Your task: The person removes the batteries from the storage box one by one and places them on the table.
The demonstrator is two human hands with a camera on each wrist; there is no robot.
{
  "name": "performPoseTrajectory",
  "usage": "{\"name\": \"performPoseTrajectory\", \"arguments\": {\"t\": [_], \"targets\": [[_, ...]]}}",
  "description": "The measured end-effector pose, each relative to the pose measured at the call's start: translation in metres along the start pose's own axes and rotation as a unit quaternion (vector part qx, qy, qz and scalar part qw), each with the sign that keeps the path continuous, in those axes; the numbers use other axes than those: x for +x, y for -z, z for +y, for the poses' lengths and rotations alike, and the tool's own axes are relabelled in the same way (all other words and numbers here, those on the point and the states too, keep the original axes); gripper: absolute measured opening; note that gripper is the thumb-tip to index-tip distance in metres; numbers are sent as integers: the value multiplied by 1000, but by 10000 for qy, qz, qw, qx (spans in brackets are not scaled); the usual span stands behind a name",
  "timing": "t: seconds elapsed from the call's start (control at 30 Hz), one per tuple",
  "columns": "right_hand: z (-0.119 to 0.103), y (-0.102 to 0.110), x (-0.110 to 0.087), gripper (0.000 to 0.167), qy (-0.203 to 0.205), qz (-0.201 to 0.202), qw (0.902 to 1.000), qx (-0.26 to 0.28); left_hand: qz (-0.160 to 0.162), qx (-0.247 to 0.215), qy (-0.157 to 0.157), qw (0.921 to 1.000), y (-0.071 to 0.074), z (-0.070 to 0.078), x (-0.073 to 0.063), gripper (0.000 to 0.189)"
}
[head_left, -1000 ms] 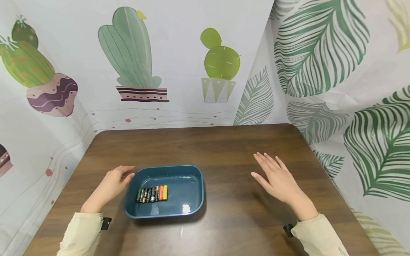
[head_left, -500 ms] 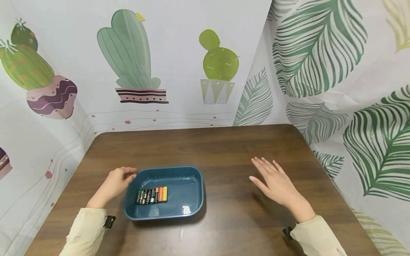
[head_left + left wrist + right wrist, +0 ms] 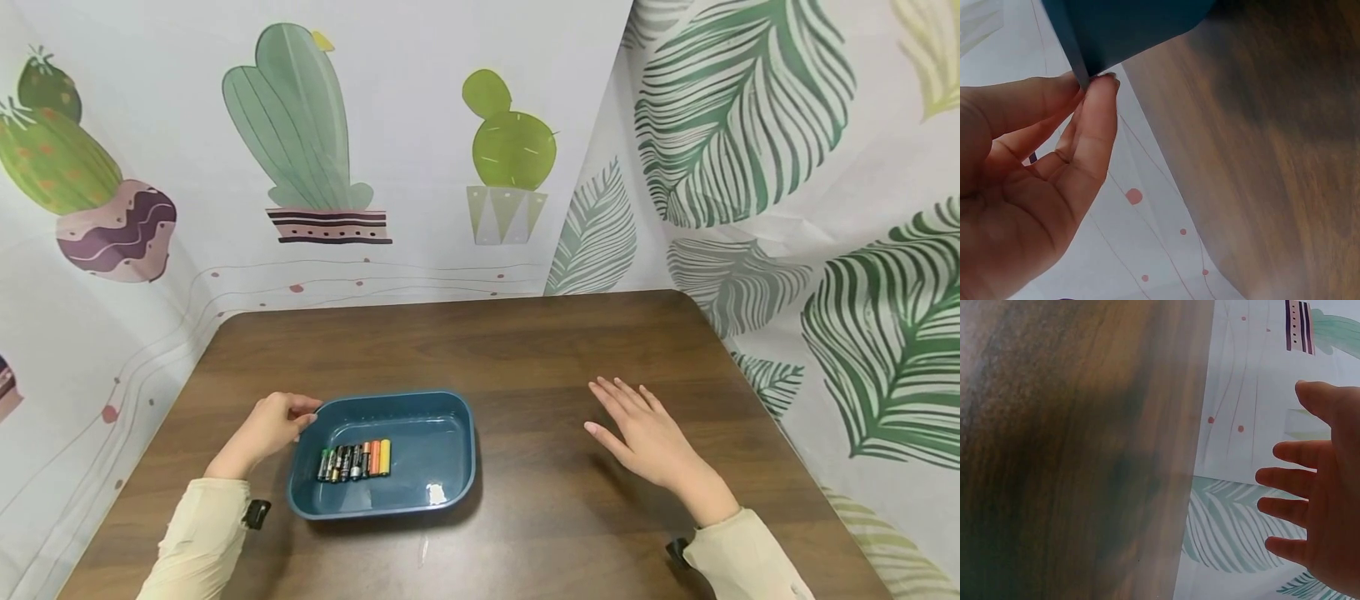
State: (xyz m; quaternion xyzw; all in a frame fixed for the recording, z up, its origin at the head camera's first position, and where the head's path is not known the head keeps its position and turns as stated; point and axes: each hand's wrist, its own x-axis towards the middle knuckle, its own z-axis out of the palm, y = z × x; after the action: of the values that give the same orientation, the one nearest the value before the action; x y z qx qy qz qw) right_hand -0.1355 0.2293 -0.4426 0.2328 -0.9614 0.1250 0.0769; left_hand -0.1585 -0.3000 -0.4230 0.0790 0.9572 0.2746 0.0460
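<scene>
The tray is blue, the batteries mostly black, orange and yellow, the table grained brown, the sleeves cream.

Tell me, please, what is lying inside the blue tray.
Inside the blue tray lies a row of batteries, mostly dark at the left, orange and yellow at the right. What they cover underneath cannot be seen.

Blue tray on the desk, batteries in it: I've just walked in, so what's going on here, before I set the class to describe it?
A person's left hand pinches the rim of the blue tray at its far left corner. The batteries lie side by side in a row in the tray's left part, orange and yellow ones at the right end. The right hand is over the table, fingers extended, holding nothing.
</scene>
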Motion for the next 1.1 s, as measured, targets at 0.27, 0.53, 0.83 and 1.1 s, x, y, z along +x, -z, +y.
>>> {"name": "performPoseTrajectory", "arguments": {"t": [0.27,0.53,0.83,1.1], "targets": [[-4,-2,4,63,79,-27,10000,-42,-69,-182,123,9997,0,-2,0,21],[-13,1,14,63,276,58,9996,-54,-72,-229,104,9997,1,-2,-1,20],[-23,11,31,62,524,216,9984,-21,-42,-292,164,9994,0,-5,-1,21],[-35,19,47,62,750,335,9966,-2,-84,-322,154,9993,0,-5,0,22]]}}
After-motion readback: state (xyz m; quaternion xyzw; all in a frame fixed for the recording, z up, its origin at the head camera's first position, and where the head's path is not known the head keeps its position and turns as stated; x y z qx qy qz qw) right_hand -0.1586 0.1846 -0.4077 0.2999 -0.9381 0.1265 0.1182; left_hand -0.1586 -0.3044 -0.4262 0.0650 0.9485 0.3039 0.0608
